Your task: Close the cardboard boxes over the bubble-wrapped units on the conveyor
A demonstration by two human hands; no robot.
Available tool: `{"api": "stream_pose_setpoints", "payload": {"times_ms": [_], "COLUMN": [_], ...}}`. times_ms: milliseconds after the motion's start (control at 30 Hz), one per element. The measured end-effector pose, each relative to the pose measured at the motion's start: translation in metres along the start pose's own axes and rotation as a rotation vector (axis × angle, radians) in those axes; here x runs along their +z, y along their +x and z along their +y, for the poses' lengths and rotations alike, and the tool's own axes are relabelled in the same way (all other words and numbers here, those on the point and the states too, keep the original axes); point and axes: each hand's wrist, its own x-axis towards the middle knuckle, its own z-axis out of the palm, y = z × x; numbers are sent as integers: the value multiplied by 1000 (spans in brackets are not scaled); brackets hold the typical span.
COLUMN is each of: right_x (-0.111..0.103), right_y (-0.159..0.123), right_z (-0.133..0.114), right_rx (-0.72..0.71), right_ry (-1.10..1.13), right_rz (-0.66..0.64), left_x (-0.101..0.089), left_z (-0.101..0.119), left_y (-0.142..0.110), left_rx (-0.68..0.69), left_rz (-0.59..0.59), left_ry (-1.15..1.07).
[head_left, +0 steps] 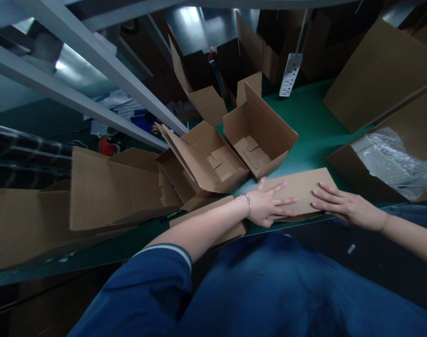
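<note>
Green worktop [306,117], open cartons [269,125] beyond — left grip [264,204], right grip [355,210] both released, flat on cardboard box [300,187].

A white power strip [291,75] hangs on its cord over the green tabletop [309,117]. At the right, clear plastic wrap [397,161] lies in a carton [351,173]. Pale metal bars [104,61] cross the upper left — near them are white papers [120,106] and one red object [109,146], too blurred to name. On the dark floor [381,267] is a pale scrap [351,249].

The closed box [302,188] is matt cardboard, the wrap [397,161] glossy plastic.
</note>
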Motion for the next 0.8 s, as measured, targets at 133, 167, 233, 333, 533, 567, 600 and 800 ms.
{"api": "stream_pose_setpoints", "payload": {"times_ms": [133, 167, 233, 333, 533, 567, 600, 800], "right_x": [-1, 0, 4, 10, 16, 18, 19, 25], "right_y": [3, 3, 3, 3, 0, -1, -2, -3], "right_z": [-2, -3, -4, -5, -10, -12, -13, -13], "right_rx": [22, 24, 21, 16, 32, 31, 29, 48], "right_ry": [0, -11, -47, -109, -219, -232, -243, -263], "right_rz": [12, 10, 6, 24, -6, -20, -29, -26], "left_x": [-1, 0, 4, 10, 16, 16, 18, 31], "left_z": [-11, -11, -7, 1, 16, 19, 21, 23], "left_y": [2, 2, 2, 0, -5, -4, -4, 10], "left_rx": [37, 43, 29, -26, -116, -131, -142, -239], "left_rz": [38, 57, 91, 129, 144, 138, 133, 158], "left_ry": [1, 13, 50, 118, 184, 175, 158, 48]}}
